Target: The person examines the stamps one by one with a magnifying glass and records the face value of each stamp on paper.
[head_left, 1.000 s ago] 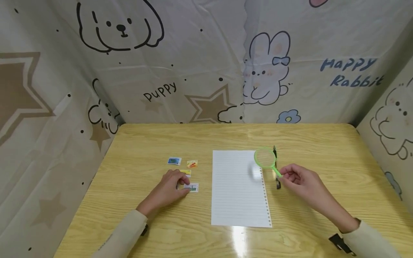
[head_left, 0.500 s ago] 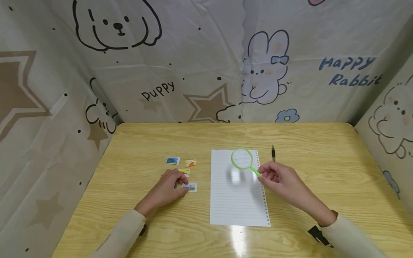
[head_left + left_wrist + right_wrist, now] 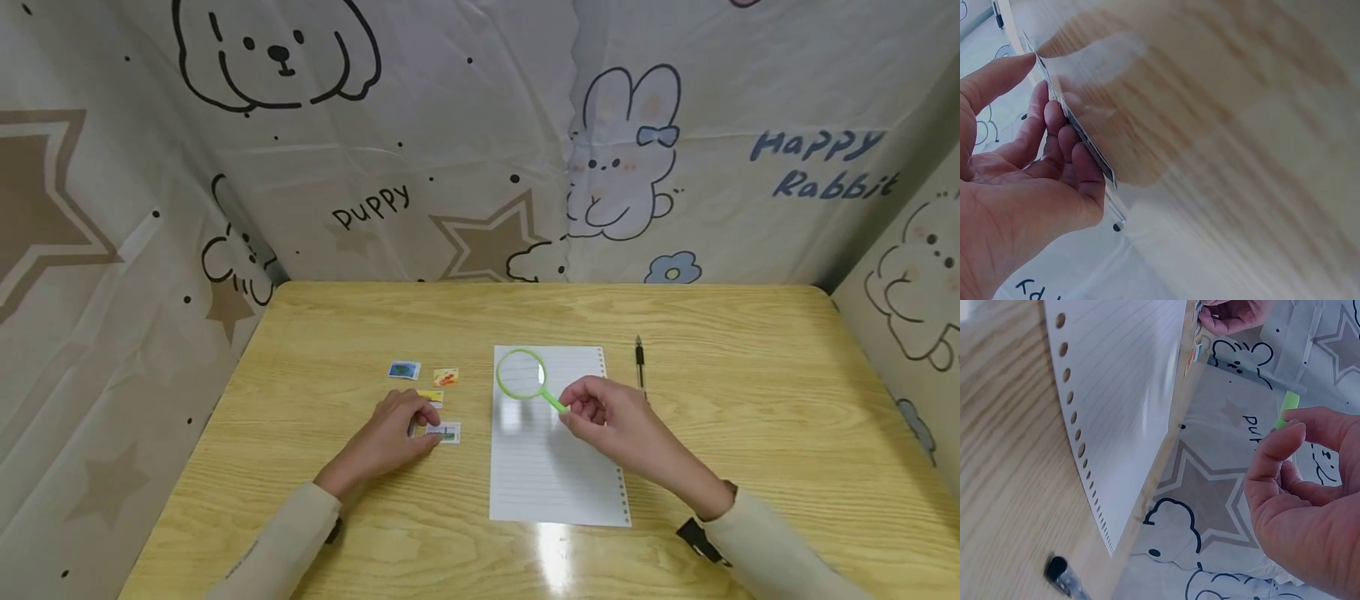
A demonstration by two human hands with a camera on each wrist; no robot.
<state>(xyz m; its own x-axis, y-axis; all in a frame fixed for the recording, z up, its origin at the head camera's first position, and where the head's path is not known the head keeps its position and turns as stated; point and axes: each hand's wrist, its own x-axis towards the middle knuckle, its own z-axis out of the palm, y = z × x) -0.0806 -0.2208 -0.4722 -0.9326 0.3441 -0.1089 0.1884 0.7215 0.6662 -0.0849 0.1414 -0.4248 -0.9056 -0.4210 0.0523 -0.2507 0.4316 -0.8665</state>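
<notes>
In the head view my right hand [image 3: 611, 423] pinches the handle end of a green-rimmed magnifying glass [image 3: 555, 401], held up over the lined paper [image 3: 555, 475]. Only a bit of the green handle [image 3: 1289, 407] shows in the right wrist view. My left hand [image 3: 390, 435] rests on the table at the small stamp-like picture cards. Its thumb and fingers touch down around the green-and-white card [image 3: 448, 432], and in the left wrist view the fingers rest along a flat card [image 3: 1094, 152]. Beyond it lie a yellow card [image 3: 432, 398], an orange one [image 3: 446, 377] and a blue one [image 3: 404, 370].
A black pen [image 3: 640, 362] lies right of the paper, partly hidden behind my right hand. The wooden table [image 3: 720, 333] ends at a fabric backdrop [image 3: 465, 125] with cartoon prints, which also stands along both sides.
My right hand has carried the magnifying glass leftward, from above the pen and the paper's right edge to over the paper's upper left. The left hand has stayed in place on the cards.
</notes>
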